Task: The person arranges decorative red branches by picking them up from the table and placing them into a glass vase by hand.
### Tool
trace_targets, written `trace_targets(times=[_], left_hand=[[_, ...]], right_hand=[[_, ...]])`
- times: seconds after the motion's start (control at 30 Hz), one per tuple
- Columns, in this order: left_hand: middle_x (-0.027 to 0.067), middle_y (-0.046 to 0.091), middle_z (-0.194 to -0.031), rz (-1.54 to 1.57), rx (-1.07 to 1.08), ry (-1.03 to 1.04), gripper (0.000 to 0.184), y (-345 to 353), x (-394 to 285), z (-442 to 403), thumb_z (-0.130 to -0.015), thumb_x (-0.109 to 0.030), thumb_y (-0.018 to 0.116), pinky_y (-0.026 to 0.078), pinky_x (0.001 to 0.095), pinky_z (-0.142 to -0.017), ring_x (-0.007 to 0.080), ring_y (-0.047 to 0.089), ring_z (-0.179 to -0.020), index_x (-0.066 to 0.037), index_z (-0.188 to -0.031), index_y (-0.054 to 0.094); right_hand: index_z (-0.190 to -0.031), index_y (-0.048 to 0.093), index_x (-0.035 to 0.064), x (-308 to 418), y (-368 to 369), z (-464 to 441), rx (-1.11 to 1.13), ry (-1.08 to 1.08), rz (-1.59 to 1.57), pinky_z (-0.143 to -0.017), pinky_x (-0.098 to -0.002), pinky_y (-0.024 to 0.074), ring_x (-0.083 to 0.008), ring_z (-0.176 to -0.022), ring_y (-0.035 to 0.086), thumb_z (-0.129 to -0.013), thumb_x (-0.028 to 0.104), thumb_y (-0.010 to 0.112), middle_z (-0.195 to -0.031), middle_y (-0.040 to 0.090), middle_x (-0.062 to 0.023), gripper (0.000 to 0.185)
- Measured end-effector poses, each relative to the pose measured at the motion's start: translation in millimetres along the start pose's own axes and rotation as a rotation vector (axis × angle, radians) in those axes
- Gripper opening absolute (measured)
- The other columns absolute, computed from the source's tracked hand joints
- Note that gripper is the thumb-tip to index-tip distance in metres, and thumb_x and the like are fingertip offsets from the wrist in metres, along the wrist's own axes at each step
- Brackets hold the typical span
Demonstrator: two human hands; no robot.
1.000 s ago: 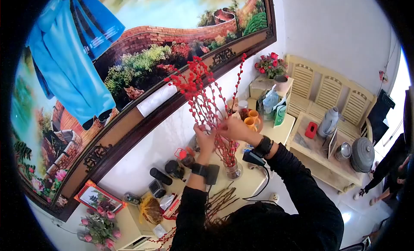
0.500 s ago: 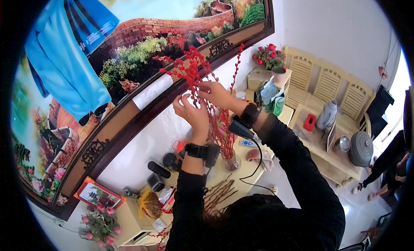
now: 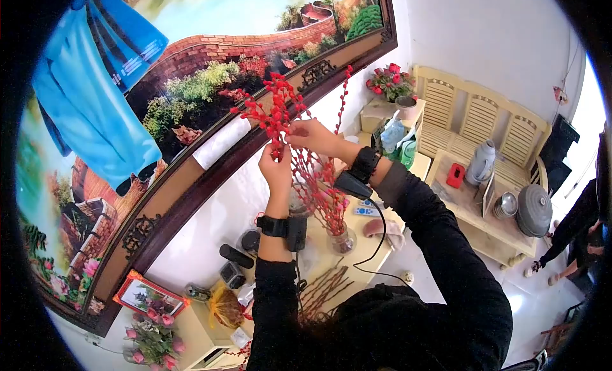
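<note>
Moved up since earlier: left hand (image 3: 275, 171), right hand (image 3: 313, 139)
Hands: 2, fingers narrow at red-berry branches (image 3: 275, 100); grip, can't tell
Glass vase (image 3: 342, 243): 1

The berry stems (image 3: 275, 109) look matt and knobbly, the vase (image 3: 343, 242) beneath them like smooth clear glass. Bare twigs (image 3: 325, 293) show rough, dull bark on the smooth, pale table (image 3: 317, 246). The sleeves (image 3: 449, 243) are matt black cloth; a pink cloth (image 3: 381, 229) appears soft. The mural (image 3: 220, 55) is glossy, its frame (image 3: 183, 183) dark, polished-looking wood. The bench (image 3: 483, 112) seems painted wood with a low sheen. Metal bowls (image 3: 506, 205) shine, the pot (image 3: 534, 211) looks dull grey metal, and the floor (image 3: 515, 304) is glossy.
</note>
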State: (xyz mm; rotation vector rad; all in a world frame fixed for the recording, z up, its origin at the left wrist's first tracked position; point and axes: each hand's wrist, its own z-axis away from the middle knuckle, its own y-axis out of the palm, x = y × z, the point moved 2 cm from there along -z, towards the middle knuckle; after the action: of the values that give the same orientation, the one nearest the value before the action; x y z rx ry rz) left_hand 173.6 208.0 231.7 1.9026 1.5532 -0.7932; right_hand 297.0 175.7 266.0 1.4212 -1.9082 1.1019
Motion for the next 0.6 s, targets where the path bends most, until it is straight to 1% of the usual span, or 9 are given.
trace_targets(times=[0.13, 0.23, 0.27, 0.37, 0.43, 0.47, 0.5, 0.57, 0.6], left_hand=[[0.0001, 0.053, -0.069, 0.111, 0.034, -0.061, 0.009, -1, 1, 2, -0.074, -0.004, 0.057, 0.037, 0.0183, -0.050, 0.0048, 0.046, -0.056, 0.000, -0.081, 0.053], [-0.0004, 0.052, -0.069, 0.164, 0.017, -0.077, 0.009, -1, -1, 2, -0.074, -0.004, 0.057, 0.037, 0.0182, -0.050, 0.0045, 0.046, -0.056, 0.000, -0.081, 0.053], [-0.0006, 0.052, -0.068, 0.162, 0.010, -0.071, 0.009, -1, -1, 2, -0.074, -0.004, 0.057, 0.036, 0.0181, -0.049, 0.0043, 0.046, -0.056, 0.000, -0.081, 0.053], [-0.0008, 0.052, -0.066, 0.118, -0.005, -0.053, 0.009, -3, 2, -2, -0.074, -0.004, 0.057, 0.036, 0.0180, -0.049, 0.0039, 0.045, -0.055, 0.000, -0.081, 0.053], [-0.0005, 0.052, -0.064, 0.037, -0.011, -0.041, 0.009, -12, 6, -7, -0.074, -0.004, 0.057, 0.036, 0.0181, -0.049, 0.0040, 0.045, -0.055, 0.000, -0.080, 0.053], [0.0001, 0.053, -0.064, 0.015, -0.033, -0.024, 0.008, -18, 29, -15, -0.074, -0.005, 0.057, 0.036, 0.0190, -0.050, 0.0047, 0.045, -0.056, 0.000, -0.080, 0.054], [0.0009, 0.054, -0.065, 0.008, -0.054, -0.022, 0.009, -21, 35, -20, -0.074, -0.006, 0.057, 0.037, 0.0196, -0.051, 0.0054, 0.046, -0.056, 0.000, -0.080, 0.055], [0.0024, 0.056, -0.067, -0.007, -0.097, -0.017, 0.010, -29, 47, -28, -0.075, -0.007, 0.056, 0.039, 0.0209, -0.053, 0.0069, 0.048, -0.058, 0.001, -0.082, 0.056], [0.0050, 0.059, -0.072, -0.071, -0.097, 0.054, 0.013, -32, 46, -31, -0.075, -0.007, 0.055, 0.041, 0.0228, -0.059, 0.0097, 0.052, -0.062, 0.002, -0.085, 0.056]], right_hand=[[-0.081, 0.053, -0.0005, -7, -7, 6, -0.034, 0.070, -0.181, -0.055, -0.0210, 0.0409, -0.0073, -0.061, 0.051, -0.079, 0.013, 0.056, -0.069, 0.055, -0.0021, 0.014], [-0.084, 0.053, -0.0006, -14, -12, 6, -0.099, 0.111, -0.173, -0.057, -0.0220, 0.0428, -0.0092, -0.063, 0.052, -0.079, 0.012, 0.056, -0.072, 0.056, -0.0028, 0.014], [-0.082, 0.053, -0.0008, -14, -12, 7, -0.109, 0.048, -0.188, -0.054, -0.0222, 0.0408, -0.0082, -0.062, 0.054, -0.080, 0.016, 0.054, -0.069, 0.057, -0.0043, 0.017], [-0.083, 0.052, -0.0012, -16, -16, 9, -0.117, -0.002, -0.150, -0.054, -0.0221, 0.0407, -0.0087, -0.060, 0.053, -0.080, 0.016, 0.053, -0.069, 0.057, -0.0053, 0.018], [-0.083, 0.052, -0.0015, -30, -22, 7, -0.201, -0.021, -0.103, -0.053, -0.0224, 0.0406, -0.0088, -0.057, 0.051, -0.080, 0.016, 0.053, -0.069, 0.057, -0.0053, 0.018], [-0.084, 0.051, -0.0016, -38, -25, 6, -0.242, -0.029, -0.080, -0.053, -0.0226, 0.0406, -0.0089, -0.056, 0.050, -0.080, 0.017, 0.053, -0.068, 0.057, -0.0053, 0.019], [-0.084, 0.051, -0.0019, -37, -29, 9, -0.286, 0.068, -0.014, -0.052, -0.0235, 0.0414, -0.0094, -0.055, 0.050, -0.079, 0.016, 0.054, -0.068, 0.057, -0.0060, 0.019], [-0.085, 0.051, -0.0021, -40, -33, 12, -0.304, 0.067, -0.017, -0.051, -0.0244, 0.0420, -0.0105, -0.055, 0.051, -0.079, 0.016, 0.054, -0.069, 0.057, -0.0066, 0.019], [-0.085, 0.052, -0.0020, -40, -35, 12, -0.323, 0.051, 0.036, -0.050, -0.0246, 0.0420, -0.0108, -0.055, 0.051, -0.079, 0.016, 0.054, -0.069, 0.058, -0.0068, 0.019]])
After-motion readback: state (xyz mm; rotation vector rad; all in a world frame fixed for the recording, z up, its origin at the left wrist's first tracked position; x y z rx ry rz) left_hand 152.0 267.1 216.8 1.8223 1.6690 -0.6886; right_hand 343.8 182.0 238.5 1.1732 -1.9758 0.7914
